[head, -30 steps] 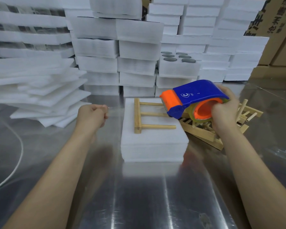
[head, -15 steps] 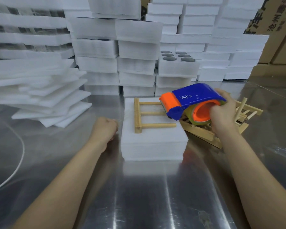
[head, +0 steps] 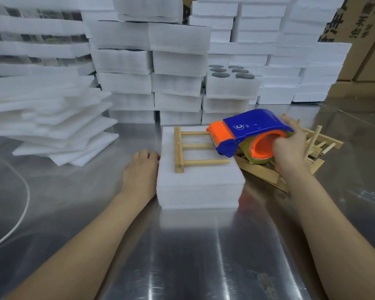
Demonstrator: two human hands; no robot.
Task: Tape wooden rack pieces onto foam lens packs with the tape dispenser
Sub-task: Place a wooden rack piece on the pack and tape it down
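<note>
A white foam lens pack [head: 199, 180] lies flat in the middle of a shiny metal worktop [head: 182, 256]. One wooden rack piece [head: 178, 150] rests on its top: a single rail near the left edge, with three dowels pointing right. The lowest dowel stops short of the pack's right edge.

The right grip [head: 290, 146], a bare hand, is curled around one blue and orange tape dispenser [head: 251, 128]. The dispenser's orange nose hangs over the pack's far right corner, above the ends of the two upper dowels. I cannot tell whether it touches them.

The left grip [head: 141, 169] sits against the pack's left side with its fingers bent. I cannot tell whether it grasps the pack or only touches it.

Just right of the pack, under the right grip, is a tangled pile of rack pieces [head: 312, 144], too jumbled to count. Behind the pack, across a narrow strip of worktop, stand many stacks of foam packs [head: 178, 61]. One open pack shows six dark round lenses [head: 230, 72]. A heap of loose foam sheets [head: 52, 126] lies well to the left, and cardboard boxes [head: 366, 50] stand far right. A broad stretch of worktop runs from the pack's near edge to the person.
</note>
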